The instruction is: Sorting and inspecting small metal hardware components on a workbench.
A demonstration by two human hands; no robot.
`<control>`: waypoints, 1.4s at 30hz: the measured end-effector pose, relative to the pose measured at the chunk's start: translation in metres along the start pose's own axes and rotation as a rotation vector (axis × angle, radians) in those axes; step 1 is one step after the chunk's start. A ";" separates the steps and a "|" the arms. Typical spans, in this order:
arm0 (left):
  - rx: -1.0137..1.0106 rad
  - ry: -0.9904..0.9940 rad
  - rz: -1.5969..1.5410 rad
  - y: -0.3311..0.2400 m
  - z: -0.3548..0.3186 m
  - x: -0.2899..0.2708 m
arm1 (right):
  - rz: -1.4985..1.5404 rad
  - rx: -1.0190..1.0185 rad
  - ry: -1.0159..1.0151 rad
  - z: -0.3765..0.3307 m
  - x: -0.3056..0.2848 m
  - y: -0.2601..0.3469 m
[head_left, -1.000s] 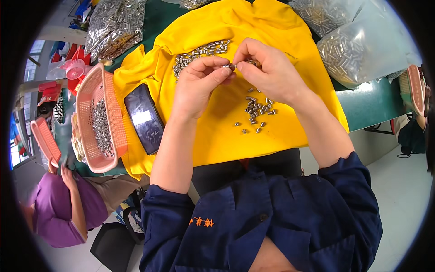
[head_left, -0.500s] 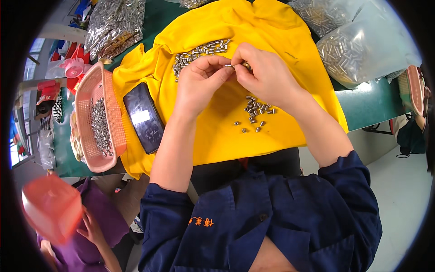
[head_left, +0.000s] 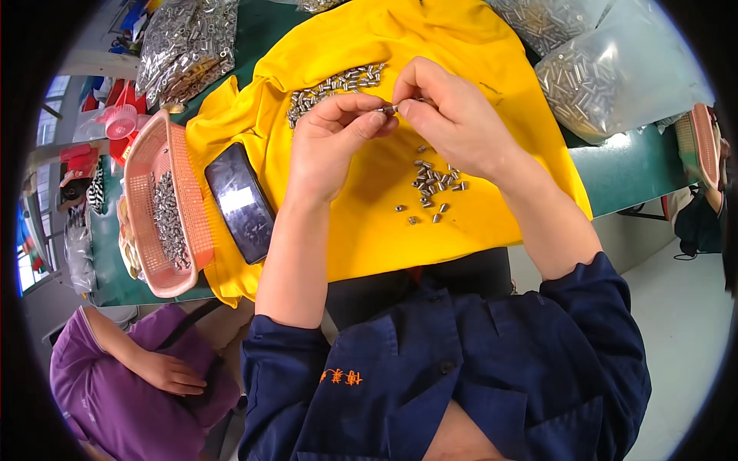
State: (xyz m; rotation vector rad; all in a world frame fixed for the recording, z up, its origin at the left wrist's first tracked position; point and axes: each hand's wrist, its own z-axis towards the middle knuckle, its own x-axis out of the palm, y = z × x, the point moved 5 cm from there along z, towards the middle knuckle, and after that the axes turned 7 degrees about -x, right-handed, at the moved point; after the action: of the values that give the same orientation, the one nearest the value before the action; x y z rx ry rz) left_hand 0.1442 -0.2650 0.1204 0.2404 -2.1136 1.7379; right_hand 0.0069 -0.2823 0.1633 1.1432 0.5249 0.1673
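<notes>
Over the yellow cloth (head_left: 369,238), my two hands meet fingertip to fingertip. Thumb and index finger of my left hand (head_left: 327,150) pinch a small metal cylinder (head_left: 387,111). The fingertips of my right hand (head_left: 465,127) close on its other end; what lies behind its curled fingers is hidden. Beyond my left hand lies a broad pile of small metal cylinders (head_left: 338,83). Nearer to me, below my right hand, is a smaller loose group of similar metal pieces (head_left: 437,181).
A dark phone (head_left: 240,203) lies left of my left forearm, beside a pink basket (head_left: 201,230) holding small metal parts. Clear bags of metal parts (head_left: 188,50) stand far left, and another bag (head_left: 588,88) far right. A person in purple (head_left: 146,376) sits at lower left.
My right hand has shifted slightly up, and both hands stay together at the metal cylinder. At lower left, the red container is out of sight and the person's arm now rests low.
</notes>
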 end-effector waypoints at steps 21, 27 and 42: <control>-0.008 -0.128 0.354 -0.003 -0.009 -0.002 | -0.109 -0.057 -0.010 -0.002 0.014 -0.015; -0.023 -0.166 0.478 -0.002 -0.010 -0.003 | -0.072 0.022 0.044 -0.003 0.014 -0.022; -0.020 -0.081 0.270 0.009 -0.009 -0.013 | -0.109 0.007 0.046 -0.001 0.020 -0.018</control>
State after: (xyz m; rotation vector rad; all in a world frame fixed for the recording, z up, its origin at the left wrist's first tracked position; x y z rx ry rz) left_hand 0.1546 -0.2554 0.1084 0.0196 -2.3096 1.8814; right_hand 0.0211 -0.2809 0.1406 1.1162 0.6276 0.0972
